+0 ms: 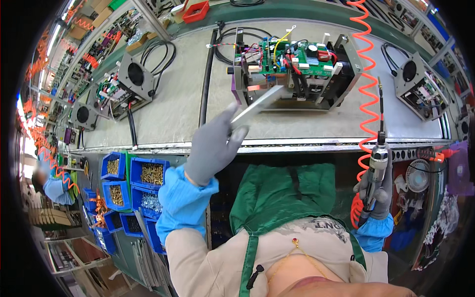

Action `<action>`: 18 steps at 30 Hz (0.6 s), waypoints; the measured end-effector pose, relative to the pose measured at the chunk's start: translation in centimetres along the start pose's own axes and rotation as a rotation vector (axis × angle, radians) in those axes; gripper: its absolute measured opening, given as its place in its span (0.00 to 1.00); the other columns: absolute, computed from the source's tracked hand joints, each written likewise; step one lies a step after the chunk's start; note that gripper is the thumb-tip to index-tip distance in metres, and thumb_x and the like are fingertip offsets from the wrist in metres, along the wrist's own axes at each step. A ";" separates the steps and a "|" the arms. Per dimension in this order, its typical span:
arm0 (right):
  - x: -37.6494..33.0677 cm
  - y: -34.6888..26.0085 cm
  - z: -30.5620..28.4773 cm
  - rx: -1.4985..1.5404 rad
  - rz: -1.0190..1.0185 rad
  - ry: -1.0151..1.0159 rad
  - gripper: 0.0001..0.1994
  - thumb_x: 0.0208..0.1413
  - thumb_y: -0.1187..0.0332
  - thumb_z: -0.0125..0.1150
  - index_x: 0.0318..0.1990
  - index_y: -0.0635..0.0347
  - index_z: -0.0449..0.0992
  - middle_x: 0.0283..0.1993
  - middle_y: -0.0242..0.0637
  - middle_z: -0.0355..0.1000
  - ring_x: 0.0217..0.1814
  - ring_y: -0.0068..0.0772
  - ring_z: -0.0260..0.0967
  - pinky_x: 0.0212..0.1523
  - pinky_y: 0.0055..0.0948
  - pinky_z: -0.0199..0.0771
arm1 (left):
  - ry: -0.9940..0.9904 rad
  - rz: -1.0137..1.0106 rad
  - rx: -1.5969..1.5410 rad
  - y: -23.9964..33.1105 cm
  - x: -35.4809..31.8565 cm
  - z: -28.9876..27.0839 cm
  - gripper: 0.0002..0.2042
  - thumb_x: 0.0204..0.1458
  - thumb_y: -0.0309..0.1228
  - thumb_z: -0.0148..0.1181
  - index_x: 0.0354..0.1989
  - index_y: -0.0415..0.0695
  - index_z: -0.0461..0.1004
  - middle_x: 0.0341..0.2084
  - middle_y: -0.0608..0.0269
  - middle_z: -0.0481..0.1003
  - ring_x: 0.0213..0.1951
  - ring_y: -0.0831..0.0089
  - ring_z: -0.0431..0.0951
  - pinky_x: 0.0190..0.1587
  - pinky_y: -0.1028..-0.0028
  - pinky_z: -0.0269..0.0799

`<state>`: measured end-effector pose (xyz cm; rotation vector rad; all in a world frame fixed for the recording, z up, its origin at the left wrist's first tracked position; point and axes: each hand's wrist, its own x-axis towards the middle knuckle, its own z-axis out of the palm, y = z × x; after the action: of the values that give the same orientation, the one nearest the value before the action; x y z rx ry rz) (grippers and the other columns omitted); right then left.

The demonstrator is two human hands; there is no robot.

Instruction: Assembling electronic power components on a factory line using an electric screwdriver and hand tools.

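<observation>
My left hand (212,147), in a grey glove, pinches a flat silvery metal strip (258,105) between thumb and fingers. The strip slants up to the right, its far end in front of an open electronic unit (316,101). This unit carries a green circuit board (303,63), red and yellow wires, and a dark fan side at the right. At the right, my gloved right hand (380,198) is closed round a power screwdriver (379,161), whose long bit points upward. An orange coiled hose (367,91) hangs beside the tool.
Blue bins (148,173) of screws and small parts stand at the left, below the bench edge. More open units with fans sit at the left (129,81) and right (420,86) of the bench (178,106). A black cable (208,81) lies across it. A co-worker (58,188) is at far left.
</observation>
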<state>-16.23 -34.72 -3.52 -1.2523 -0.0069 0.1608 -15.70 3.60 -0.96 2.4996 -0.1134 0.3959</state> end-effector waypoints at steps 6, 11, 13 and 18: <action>0.2 -0.1 0.6 0.070 -0.048 -0.009 0.66 0.27 0.45 0.78 0.70 0.56 0.37 0.24 0.37 0.68 0.18 0.26 0.69 0.28 0.31 0.79 | 0.218 0.582 0.472 5.2 10.9 4.4 0.20 0.51 0.30 0.55 0.55 0.59 0.70 0.28 0.64 0.71 0.33 0.64 0.73 0.36 0.62 0.67; 0.0 0.5 0.7 0.050 -0.105 -0.051 0.61 0.34 0.51 0.76 0.70 0.58 0.36 0.22 0.37 0.67 0.17 0.26 0.68 0.26 0.29 0.79 | 0.092 0.477 0.573 6.4 14.1 6.6 0.23 0.51 0.29 0.56 0.56 0.65 0.69 0.30 0.64 0.71 0.35 0.65 0.74 0.38 0.62 0.65; 0.1 0.5 0.8 0.045 -0.098 -0.038 0.61 0.35 0.49 0.75 0.70 0.59 0.37 0.23 0.38 0.67 0.17 0.25 0.68 0.25 0.29 0.79 | 0.038 0.416 0.583 6.0 14.7 6.8 0.25 0.49 0.30 0.58 0.57 0.68 0.69 0.32 0.62 0.70 0.39 0.64 0.74 0.38 0.61 0.65; 0.2 0.6 0.1 0.040 -0.094 -0.019 0.60 0.35 0.49 0.75 0.70 0.58 0.37 0.24 0.38 0.68 0.17 0.25 0.68 0.27 0.29 0.79 | 0.039 0.418 0.540 6.1 15.9 6.9 0.24 0.48 0.30 0.59 0.56 0.66 0.70 0.35 0.61 0.71 0.40 0.60 0.73 0.39 0.61 0.69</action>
<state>-16.08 -34.36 -4.11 -1.2083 -0.0781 0.0911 0.18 -5.20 1.96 2.9926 -0.5887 0.7248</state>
